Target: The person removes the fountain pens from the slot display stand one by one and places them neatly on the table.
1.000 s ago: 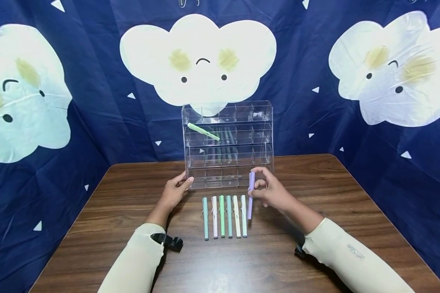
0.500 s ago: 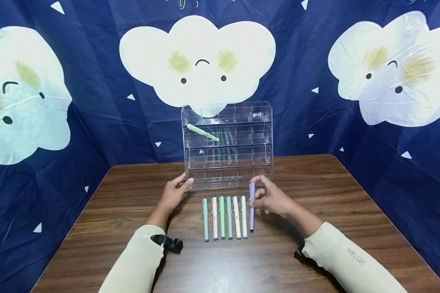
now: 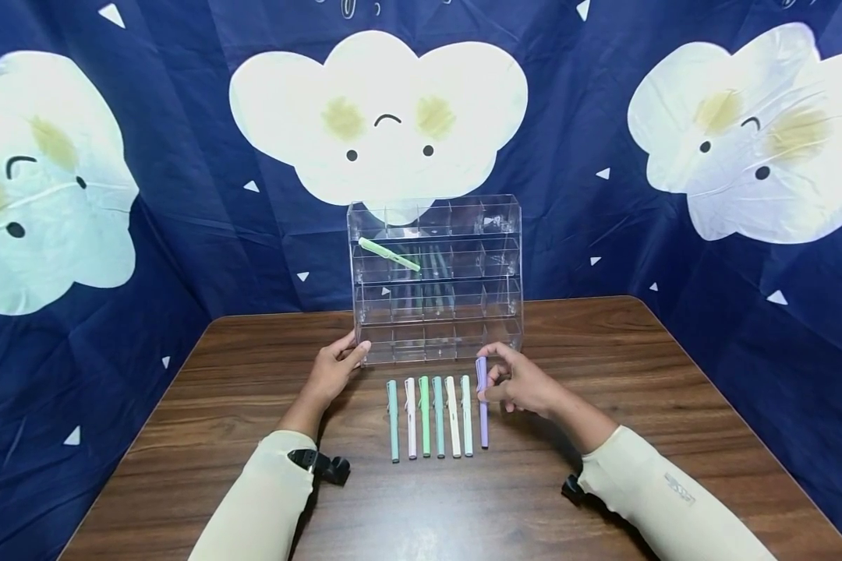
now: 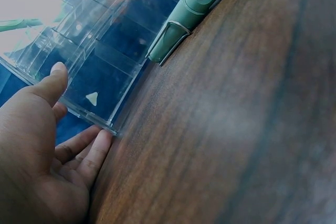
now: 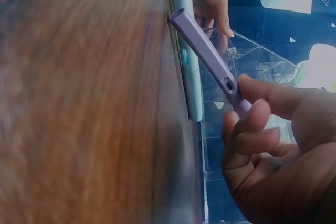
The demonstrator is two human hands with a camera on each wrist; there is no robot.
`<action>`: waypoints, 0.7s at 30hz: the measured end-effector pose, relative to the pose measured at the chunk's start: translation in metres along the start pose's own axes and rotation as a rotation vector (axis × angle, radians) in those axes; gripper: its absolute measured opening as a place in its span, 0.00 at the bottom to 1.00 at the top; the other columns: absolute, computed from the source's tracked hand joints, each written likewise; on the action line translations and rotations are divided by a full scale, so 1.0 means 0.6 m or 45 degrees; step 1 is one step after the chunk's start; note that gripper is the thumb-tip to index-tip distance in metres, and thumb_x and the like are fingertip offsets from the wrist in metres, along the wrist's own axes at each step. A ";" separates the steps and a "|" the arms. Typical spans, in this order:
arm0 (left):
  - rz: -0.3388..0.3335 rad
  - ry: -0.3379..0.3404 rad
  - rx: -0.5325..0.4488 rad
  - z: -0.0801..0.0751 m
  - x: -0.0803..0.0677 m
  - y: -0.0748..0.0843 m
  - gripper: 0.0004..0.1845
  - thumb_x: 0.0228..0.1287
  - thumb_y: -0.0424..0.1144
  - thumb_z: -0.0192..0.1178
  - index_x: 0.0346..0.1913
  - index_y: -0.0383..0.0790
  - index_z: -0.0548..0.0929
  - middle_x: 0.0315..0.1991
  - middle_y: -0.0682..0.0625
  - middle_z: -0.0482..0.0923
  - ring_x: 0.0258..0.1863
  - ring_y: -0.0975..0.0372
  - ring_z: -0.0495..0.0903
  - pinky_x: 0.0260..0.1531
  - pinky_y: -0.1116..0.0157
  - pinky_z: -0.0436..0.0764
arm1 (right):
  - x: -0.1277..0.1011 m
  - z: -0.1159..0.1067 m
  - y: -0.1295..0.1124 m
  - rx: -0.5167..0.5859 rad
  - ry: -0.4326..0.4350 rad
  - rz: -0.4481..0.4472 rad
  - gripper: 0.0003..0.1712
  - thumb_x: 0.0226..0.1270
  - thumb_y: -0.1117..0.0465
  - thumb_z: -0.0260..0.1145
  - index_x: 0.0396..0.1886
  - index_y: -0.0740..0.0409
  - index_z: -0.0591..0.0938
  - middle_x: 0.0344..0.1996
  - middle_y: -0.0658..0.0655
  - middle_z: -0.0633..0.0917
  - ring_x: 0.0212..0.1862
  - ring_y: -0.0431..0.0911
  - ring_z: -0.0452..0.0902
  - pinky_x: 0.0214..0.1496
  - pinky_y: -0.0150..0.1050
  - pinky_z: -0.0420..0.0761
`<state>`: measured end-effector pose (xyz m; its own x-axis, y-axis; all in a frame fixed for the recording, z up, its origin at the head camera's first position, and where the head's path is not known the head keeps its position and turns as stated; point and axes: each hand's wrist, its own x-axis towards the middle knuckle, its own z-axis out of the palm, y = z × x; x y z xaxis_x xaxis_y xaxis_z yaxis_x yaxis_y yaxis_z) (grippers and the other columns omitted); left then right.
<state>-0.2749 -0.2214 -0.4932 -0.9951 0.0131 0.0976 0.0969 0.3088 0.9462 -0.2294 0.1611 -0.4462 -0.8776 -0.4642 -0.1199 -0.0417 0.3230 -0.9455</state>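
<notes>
In the head view my right hand (image 3: 526, 386) pinches a purple pen (image 3: 484, 425) near its clip end, at the right end of a row of pens. The right wrist view shows the purple pen (image 5: 205, 51) tilted between thumb and fingertips, overlapping a light teal pen (image 5: 186, 51) there. My left hand (image 3: 333, 377) holds the lower left corner of a clear tiered rack (image 3: 438, 319), thumb in front. Up close, the left fingers (image 4: 94, 156) are at the rack's bottom corner by the tabletop. A light green pen (image 3: 389, 253) lies slanted in an upper left tier.
Several pens lie side by side before the rack, among them a teal pen (image 3: 393, 421), a green pen (image 3: 425, 417) and a cream pen (image 3: 453, 417). The wooden table (image 3: 252, 374) meets a blue curtain (image 3: 575, 257) printed with clouds.
My right hand has brought the purple pen down and toward me, level with the row's right end. The left hand has stayed at the rack's corner.
</notes>
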 end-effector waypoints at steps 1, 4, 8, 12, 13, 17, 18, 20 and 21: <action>0.000 -0.004 -0.002 0.000 0.000 0.000 0.32 0.83 0.48 0.64 0.83 0.44 0.71 0.72 0.32 0.80 0.68 0.44 0.83 0.65 0.55 0.89 | 0.001 -0.001 0.002 -0.004 0.002 0.011 0.42 0.66 0.70 0.77 0.76 0.63 0.66 0.31 0.54 0.81 0.20 0.43 0.72 0.19 0.30 0.68; 0.000 -0.015 -0.001 0.000 -0.001 0.000 0.33 0.84 0.48 0.63 0.84 0.44 0.69 0.73 0.31 0.79 0.69 0.44 0.82 0.66 0.52 0.88 | 0.005 -0.003 0.009 -0.015 -0.001 0.030 0.42 0.67 0.69 0.77 0.76 0.63 0.66 0.28 0.52 0.82 0.19 0.43 0.71 0.18 0.30 0.68; -0.003 -0.014 0.004 0.001 -0.002 0.002 0.32 0.84 0.47 0.63 0.84 0.44 0.69 0.73 0.31 0.79 0.68 0.44 0.83 0.66 0.52 0.88 | 0.007 -0.004 0.019 0.002 -0.021 0.075 0.43 0.68 0.67 0.77 0.78 0.61 0.67 0.24 0.50 0.83 0.17 0.41 0.71 0.17 0.30 0.67; -0.001 -0.007 0.009 0.003 -0.001 0.003 0.32 0.84 0.47 0.63 0.83 0.43 0.70 0.72 0.32 0.79 0.68 0.45 0.83 0.65 0.53 0.88 | 0.007 -0.002 0.028 0.032 -0.049 0.106 0.43 0.69 0.66 0.78 0.78 0.60 0.67 0.23 0.50 0.82 0.16 0.40 0.71 0.16 0.30 0.68; -0.001 -0.006 0.005 0.003 -0.001 0.003 0.32 0.83 0.47 0.63 0.83 0.43 0.71 0.72 0.32 0.79 0.68 0.45 0.83 0.65 0.52 0.89 | 0.007 -0.002 0.029 0.034 -0.053 0.107 0.42 0.69 0.65 0.78 0.78 0.60 0.67 0.23 0.50 0.82 0.16 0.40 0.71 0.16 0.30 0.68; -0.006 -0.006 0.006 0.003 -0.001 0.003 0.33 0.83 0.48 0.64 0.83 0.44 0.70 0.73 0.32 0.79 0.68 0.45 0.83 0.65 0.51 0.88 | 0.007 0.001 0.034 0.047 -0.059 0.121 0.41 0.69 0.65 0.78 0.77 0.61 0.68 0.19 0.49 0.79 0.15 0.39 0.70 0.14 0.29 0.67; -0.009 -0.007 0.002 0.002 -0.001 0.003 0.33 0.83 0.48 0.64 0.83 0.44 0.70 0.73 0.32 0.79 0.68 0.44 0.83 0.65 0.50 0.88 | 0.007 0.002 0.035 0.051 -0.063 0.128 0.41 0.69 0.65 0.78 0.77 0.61 0.69 0.18 0.49 0.78 0.14 0.39 0.69 0.14 0.29 0.67; -0.014 -0.010 0.004 0.001 -0.001 0.003 0.33 0.83 0.49 0.63 0.84 0.44 0.70 0.73 0.32 0.78 0.69 0.43 0.83 0.66 0.50 0.88 | 0.008 0.003 0.036 0.056 -0.066 0.141 0.41 0.68 0.66 0.77 0.77 0.61 0.69 0.18 0.49 0.77 0.13 0.38 0.68 0.14 0.29 0.66; -0.015 -0.009 0.006 0.001 -0.001 0.003 0.33 0.84 0.48 0.63 0.84 0.45 0.69 0.73 0.32 0.78 0.69 0.43 0.82 0.66 0.49 0.88 | 0.008 0.003 0.036 0.056 -0.070 0.148 0.41 0.68 0.66 0.77 0.77 0.61 0.69 0.18 0.49 0.76 0.13 0.38 0.67 0.13 0.29 0.65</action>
<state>-0.2743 -0.2203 -0.4920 -0.9963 0.0163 0.0839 0.0847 0.3134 0.9458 -0.2339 0.1643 -0.4680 -0.8478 -0.4705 -0.2447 0.0807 0.3416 -0.9364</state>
